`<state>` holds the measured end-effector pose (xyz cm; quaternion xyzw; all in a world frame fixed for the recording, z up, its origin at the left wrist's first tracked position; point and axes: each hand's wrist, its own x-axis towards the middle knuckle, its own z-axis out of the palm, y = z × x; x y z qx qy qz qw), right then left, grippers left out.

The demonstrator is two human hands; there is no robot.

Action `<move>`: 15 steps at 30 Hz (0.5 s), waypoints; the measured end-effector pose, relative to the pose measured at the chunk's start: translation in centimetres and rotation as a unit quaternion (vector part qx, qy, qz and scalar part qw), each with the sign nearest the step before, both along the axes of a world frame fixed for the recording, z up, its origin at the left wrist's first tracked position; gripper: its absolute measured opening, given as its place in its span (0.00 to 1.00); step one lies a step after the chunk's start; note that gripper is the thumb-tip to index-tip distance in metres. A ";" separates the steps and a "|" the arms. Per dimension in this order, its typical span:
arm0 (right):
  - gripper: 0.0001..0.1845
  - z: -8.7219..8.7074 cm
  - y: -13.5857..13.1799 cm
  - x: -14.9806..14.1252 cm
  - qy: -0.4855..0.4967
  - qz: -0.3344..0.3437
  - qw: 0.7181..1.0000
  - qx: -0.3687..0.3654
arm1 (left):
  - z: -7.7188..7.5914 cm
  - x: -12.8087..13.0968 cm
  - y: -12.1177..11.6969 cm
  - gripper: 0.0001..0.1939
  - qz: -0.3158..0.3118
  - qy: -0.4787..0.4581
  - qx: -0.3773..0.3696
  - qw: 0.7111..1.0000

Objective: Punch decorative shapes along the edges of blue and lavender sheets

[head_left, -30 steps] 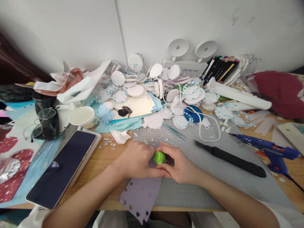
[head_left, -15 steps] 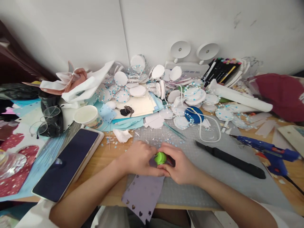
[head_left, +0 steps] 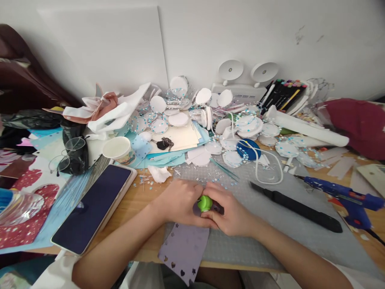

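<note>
Both my hands are closed around a small green paper punch [head_left: 205, 203] at the near middle of the grey cutting mat [head_left: 270, 233]. My left hand [head_left: 179, 202] grips it from the left and my right hand [head_left: 230, 212] from the right, thumbs pressed against it. A lilac sheet of paper [head_left: 184, 251] with small punched-out shapes runs under the punch and hangs over the table's near edge.
A phone [head_left: 94, 206] lies at the left, a black craft knife [head_left: 296, 206] and a blue glue gun [head_left: 345, 196] at the right. White paper discs [head_left: 177, 120], a paper cup [head_left: 118, 148], glasses [head_left: 67, 154], markers [head_left: 282, 94] and a dark red cap [head_left: 357, 120] crowd the back.
My hands and the punch stay in place on the lilac paper. The camera has shifted, so everything sits slightly further right and lower in the picture.
</note>
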<state>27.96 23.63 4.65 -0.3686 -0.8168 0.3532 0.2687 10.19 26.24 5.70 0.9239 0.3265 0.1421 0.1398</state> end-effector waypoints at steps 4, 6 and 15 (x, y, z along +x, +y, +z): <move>0.10 -0.4 -0.2 0.0 -0.006 -0.013 1.000 0.021 | -0.7 -0.2 0.1 0.26 -0.030 -0.015 0.027 0.999; 0.10 -0.7 -0.3 0.0 -0.002 -0.013 1.000 0.025 | -0.9 -0.2 0.1 0.25 -0.034 -0.024 0.025 0.999; 0.11 -1.3 -0.7 0.2 0.045 0.002 0.999 0.014 | -0.7 -0.2 -0.1 0.21 -0.054 -0.052 -0.032 0.997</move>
